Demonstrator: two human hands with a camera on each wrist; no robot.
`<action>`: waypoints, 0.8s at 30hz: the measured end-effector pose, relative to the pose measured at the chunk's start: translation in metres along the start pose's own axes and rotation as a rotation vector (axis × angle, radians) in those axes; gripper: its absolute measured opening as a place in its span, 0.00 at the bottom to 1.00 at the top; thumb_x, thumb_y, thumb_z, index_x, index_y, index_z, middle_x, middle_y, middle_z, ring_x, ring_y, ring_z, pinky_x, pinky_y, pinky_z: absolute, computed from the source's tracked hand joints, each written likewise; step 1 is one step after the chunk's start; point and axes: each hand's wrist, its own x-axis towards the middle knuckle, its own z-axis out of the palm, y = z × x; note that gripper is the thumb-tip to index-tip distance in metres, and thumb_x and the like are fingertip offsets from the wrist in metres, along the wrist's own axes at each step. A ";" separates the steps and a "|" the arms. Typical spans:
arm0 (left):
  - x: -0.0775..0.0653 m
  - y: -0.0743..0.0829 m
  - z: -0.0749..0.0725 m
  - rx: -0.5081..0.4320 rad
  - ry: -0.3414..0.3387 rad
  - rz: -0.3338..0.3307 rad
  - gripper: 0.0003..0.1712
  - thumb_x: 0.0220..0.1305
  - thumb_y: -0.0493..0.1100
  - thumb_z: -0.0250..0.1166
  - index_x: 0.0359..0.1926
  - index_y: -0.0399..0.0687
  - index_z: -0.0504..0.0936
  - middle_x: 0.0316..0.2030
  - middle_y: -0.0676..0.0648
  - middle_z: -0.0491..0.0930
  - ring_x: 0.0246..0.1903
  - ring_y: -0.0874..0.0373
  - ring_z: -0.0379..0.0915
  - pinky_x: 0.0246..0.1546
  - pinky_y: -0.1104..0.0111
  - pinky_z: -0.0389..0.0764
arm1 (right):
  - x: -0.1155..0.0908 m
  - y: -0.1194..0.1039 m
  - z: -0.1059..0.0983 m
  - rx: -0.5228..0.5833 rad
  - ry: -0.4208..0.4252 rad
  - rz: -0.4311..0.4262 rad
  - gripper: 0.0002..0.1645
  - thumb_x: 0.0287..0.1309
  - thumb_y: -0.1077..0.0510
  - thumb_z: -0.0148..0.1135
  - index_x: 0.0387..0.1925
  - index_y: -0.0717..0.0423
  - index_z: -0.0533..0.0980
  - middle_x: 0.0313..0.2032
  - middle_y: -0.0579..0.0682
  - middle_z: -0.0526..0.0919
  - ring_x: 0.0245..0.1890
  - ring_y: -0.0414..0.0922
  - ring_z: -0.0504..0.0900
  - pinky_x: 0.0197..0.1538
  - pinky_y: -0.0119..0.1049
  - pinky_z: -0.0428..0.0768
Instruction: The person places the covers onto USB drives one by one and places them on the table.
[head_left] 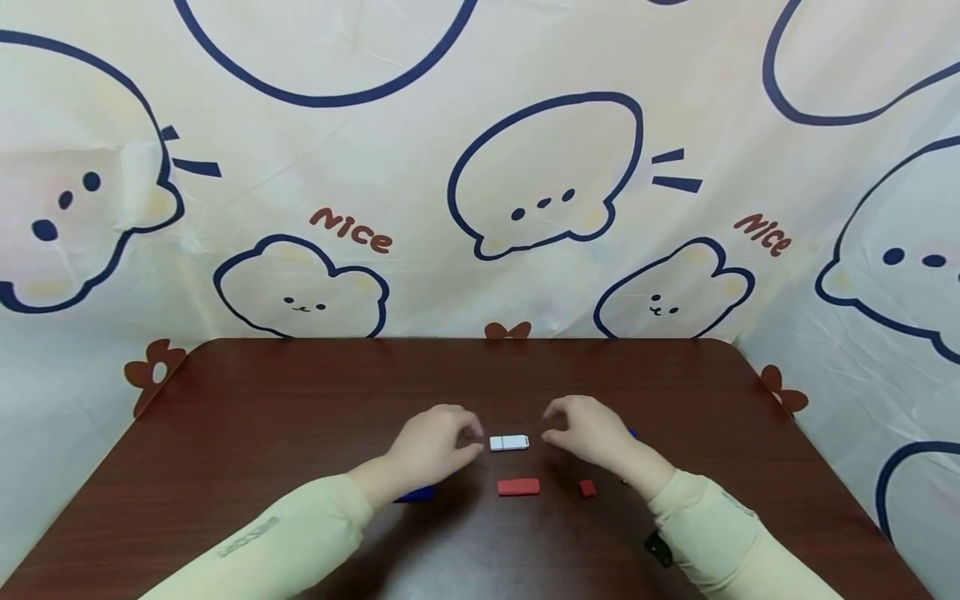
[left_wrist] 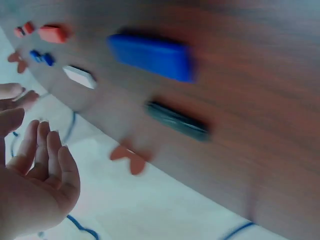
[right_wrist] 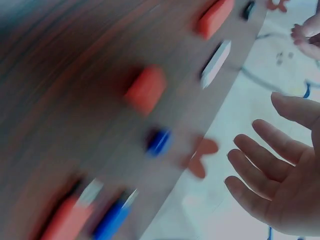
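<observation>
Both hands hover over the table with nothing in them, fingers relaxed and loosely bent. My left hand (head_left: 438,442) is just left of a white USB stick (head_left: 509,443), my right hand (head_left: 588,429) just right of it. Nearer to me lie a red USB stick (head_left: 518,487) and a small red cap (head_left: 587,489). A blue USB stick (head_left: 416,494) is partly hidden under the left wrist. In the left wrist view a dark stick (left_wrist: 176,120) lies beside it. The right wrist view shows a small blue cap (right_wrist: 159,142) and uncapped red (right_wrist: 67,220) and blue (right_wrist: 112,217) USB sticks with metal plugs.
The dark brown table (head_left: 300,392) ends at the back against a white cloth (head_left: 420,167) with blue cartoon outlines, which also hangs at both sides. A small black object (head_left: 658,549) shows beside the right sleeve. Both wrist views are partly blurred.
</observation>
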 end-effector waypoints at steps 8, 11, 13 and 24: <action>0.050 0.050 0.033 0.225 -0.156 0.081 0.10 0.58 0.49 0.65 0.39 0.53 0.83 0.36 0.55 0.82 0.38 0.60 0.76 0.38 0.68 0.76 | -0.007 0.057 -0.012 -0.095 -0.024 0.076 0.19 0.52 0.58 0.66 0.46 0.61 0.78 0.47 0.58 0.82 0.48 0.54 0.79 0.48 0.50 0.77; 0.065 0.061 0.046 0.360 -0.183 0.100 0.11 0.58 0.52 0.64 0.40 0.56 0.83 0.38 0.55 0.82 0.41 0.59 0.76 0.41 0.66 0.76 | -0.009 0.070 -0.013 -0.146 -0.042 0.083 0.21 0.50 0.60 0.67 0.47 0.62 0.78 0.46 0.58 0.81 0.48 0.55 0.78 0.47 0.50 0.78; 0.074 0.067 0.054 0.418 -0.196 0.106 0.11 0.58 0.53 0.64 0.39 0.56 0.83 0.37 0.55 0.82 0.40 0.59 0.76 0.41 0.66 0.76 | -0.011 0.078 -0.013 -0.176 -0.049 0.090 0.21 0.49 0.60 0.67 0.47 0.62 0.78 0.45 0.58 0.81 0.47 0.56 0.78 0.45 0.50 0.78; 0.097 0.079 0.081 0.538 -0.261 0.067 0.16 0.58 0.60 0.62 0.38 0.56 0.84 0.36 0.54 0.82 0.38 0.59 0.75 0.41 0.66 0.76 | -0.010 0.096 -0.006 -0.203 -0.052 0.127 0.15 0.49 0.60 0.67 0.41 0.61 0.80 0.41 0.58 0.82 0.41 0.52 0.80 0.39 0.48 0.79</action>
